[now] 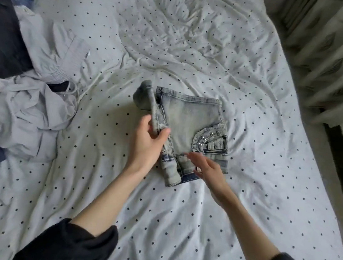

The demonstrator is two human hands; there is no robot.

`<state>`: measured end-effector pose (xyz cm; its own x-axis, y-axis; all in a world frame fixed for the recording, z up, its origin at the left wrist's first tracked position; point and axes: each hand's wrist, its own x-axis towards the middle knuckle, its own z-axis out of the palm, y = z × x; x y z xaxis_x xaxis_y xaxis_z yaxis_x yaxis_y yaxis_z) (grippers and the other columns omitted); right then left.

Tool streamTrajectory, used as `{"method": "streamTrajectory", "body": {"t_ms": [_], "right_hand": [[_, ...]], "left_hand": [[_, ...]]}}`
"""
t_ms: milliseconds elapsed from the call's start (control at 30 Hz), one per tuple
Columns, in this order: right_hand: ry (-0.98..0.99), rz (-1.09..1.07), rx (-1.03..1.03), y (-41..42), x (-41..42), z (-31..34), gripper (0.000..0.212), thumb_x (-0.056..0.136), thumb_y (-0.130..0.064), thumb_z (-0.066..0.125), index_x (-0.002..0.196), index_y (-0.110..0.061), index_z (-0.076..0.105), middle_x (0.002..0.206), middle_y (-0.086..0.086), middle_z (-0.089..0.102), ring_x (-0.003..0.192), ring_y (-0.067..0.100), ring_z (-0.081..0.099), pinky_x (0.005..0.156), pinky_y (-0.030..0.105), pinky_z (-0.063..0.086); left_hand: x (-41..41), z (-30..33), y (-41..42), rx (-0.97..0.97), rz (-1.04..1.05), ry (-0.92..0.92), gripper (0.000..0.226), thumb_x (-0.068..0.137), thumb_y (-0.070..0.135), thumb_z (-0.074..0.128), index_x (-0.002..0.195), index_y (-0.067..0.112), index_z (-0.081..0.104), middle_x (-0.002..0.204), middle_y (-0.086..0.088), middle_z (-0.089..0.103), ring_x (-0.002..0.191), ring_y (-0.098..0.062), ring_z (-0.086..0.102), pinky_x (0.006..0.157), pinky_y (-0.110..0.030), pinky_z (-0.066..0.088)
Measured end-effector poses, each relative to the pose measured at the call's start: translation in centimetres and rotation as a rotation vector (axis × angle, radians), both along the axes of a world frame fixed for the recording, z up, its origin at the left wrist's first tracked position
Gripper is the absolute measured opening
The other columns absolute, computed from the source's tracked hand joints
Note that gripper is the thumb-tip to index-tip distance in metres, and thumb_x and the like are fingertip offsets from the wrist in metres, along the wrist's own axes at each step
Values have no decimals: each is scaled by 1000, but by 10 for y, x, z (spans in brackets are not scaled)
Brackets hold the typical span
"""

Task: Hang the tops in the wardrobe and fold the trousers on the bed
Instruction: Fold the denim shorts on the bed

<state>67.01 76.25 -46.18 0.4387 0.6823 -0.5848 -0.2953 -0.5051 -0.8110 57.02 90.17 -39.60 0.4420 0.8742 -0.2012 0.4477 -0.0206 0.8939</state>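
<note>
Pale washed-blue jeans [191,121] lie folded into a compact square in the middle of the bed [176,217], a studded pocket showing at the right. My left hand [148,146] grips the folded left edge of the jeans and lifts it off the sheet. My right hand [209,167] lies with straight fingers on the near edge of the jeans, holding nothing.
A heap of clothes lies at the left of the bed: a pale grey garment [37,99] with a drawstring, and dark garments [1,37]. The sheet is white with dark dots. A patterned curtain [339,53] hangs at the right, past the bed's edge.
</note>
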Motion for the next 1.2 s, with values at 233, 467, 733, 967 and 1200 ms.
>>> {"method": "streamTrajectory", "body": {"t_ms": [233,467,733,967,1200], "right_hand": [[152,-203,54,-36,67,10,51,88,-55,43,119,-18,60,111,-3,66,99,11,64,86,31,52],[-527,-113,-304,-19,83,-16,38,91,-18,57,55,-20,43,57,-2,43,69,19,43,54,26,30],[-287,-103,-430,-21,89,-27,29,77,-2,62,53,-15,52,58,6,55,53,15,46,44,21,31],[4,-311,-403,-27,90,-29,7,72,-1,75,72,3,69,71,11,56,72,21,49,68,31,39],[126,-305,-384,-35,78,-38,20,77,0,72,65,-6,56,72,11,60,61,16,51,52,22,41]], "left_hand": [[124,-39,-25,49,-305,197,47,90,14,59,135,5,46,113,-10,65,106,-25,59,89,-24,38],[97,-70,-31,221,-425,173,35,91,-1,49,124,7,58,112,-10,61,104,-23,57,91,-25,43],[29,-98,-11,-100,-24,350,34,83,25,70,104,1,58,85,-10,62,84,-29,61,84,-43,50],[24,-109,-30,-251,-64,382,25,77,24,76,92,9,61,89,-7,71,86,-22,67,77,-33,52],[21,-104,-23,-462,4,270,40,79,9,73,115,2,57,110,-13,67,101,-25,64,95,-43,49]]}}
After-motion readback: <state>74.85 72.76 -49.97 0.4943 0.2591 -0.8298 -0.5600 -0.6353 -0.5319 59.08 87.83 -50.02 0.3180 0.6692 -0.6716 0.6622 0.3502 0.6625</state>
